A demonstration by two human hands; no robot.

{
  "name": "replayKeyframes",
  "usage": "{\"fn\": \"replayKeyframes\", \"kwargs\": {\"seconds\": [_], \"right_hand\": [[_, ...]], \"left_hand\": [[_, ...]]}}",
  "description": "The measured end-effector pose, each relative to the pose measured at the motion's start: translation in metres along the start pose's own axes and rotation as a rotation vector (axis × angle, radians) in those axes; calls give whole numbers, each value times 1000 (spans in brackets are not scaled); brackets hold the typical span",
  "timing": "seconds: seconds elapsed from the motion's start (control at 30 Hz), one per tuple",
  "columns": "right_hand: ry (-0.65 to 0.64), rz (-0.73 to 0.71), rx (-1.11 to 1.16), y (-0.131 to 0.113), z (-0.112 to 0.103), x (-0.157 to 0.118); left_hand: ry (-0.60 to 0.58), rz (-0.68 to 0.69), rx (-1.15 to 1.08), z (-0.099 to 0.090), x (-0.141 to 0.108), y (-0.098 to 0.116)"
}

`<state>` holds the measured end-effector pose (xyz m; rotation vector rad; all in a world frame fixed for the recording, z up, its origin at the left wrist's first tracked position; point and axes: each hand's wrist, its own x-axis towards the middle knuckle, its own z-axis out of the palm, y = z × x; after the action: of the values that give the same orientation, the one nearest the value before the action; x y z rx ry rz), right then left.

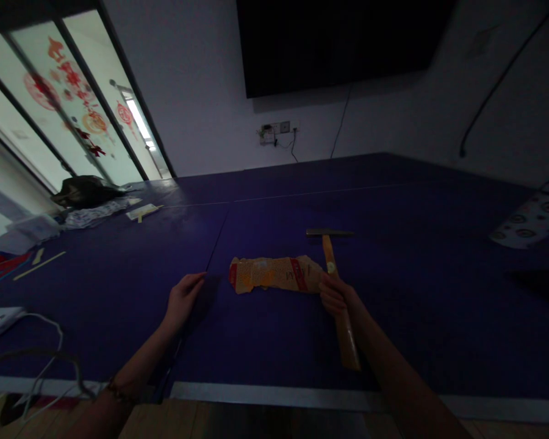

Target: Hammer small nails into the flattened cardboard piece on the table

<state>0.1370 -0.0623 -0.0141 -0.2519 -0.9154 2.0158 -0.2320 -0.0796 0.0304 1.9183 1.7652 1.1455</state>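
Note:
A hammer (pixel 346 341) with a wooden handle and a thin dark metal head lies over the blue table, its head pointing away. My right hand (pixel 337 296) is wrapped round the middle of its handle, close to the right end of a torn brown cardboard piece (pixel 274 274) with red bands. To the left of the cardboard, my left hand (pixel 183 299) is held just above or on the tabletop, fingers pressed together beside a dark seam. Whether those fingertips pinch anything is too small to tell.
The blue table (pixel 265 341) has a pale front edge. At left are a white power strip (pixel 2 320) with cables, pale strips and a black bag (pixel 89 192). A patterned white cylinder (pixel 531 219) is at right. A wall screen (pixel 338 42) hangs behind.

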Motion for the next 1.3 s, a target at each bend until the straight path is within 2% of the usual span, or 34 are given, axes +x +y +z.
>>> {"fn": "replayKeyframes", "kwargs": {"seconds": [0.13,0.3,0.43,0.53,0.73,0.9,1.1,1.3], "right_hand": [[-2,-2,-11,1,-1,1],[-3,-18,-32,2,-6,4],[7,-31,-45,1,-11,4],[17,-27,-43,0,-13,3],[75,-58,1,0,-10,0],[91,-82,31,0,-4,-2],[99,-77,42,-1,-4,-3],[93,-76,52,0,-6,-3]], "left_hand": [[-138,40,-304,50,13,35],[-211,136,-362,120,32,66],[-250,181,-333,151,41,77],[-272,185,-340,158,40,75],[-342,288,-282,155,36,69],[-321,365,-287,154,34,70],[-283,361,-265,150,32,72],[-303,376,-259,150,33,70]]}}
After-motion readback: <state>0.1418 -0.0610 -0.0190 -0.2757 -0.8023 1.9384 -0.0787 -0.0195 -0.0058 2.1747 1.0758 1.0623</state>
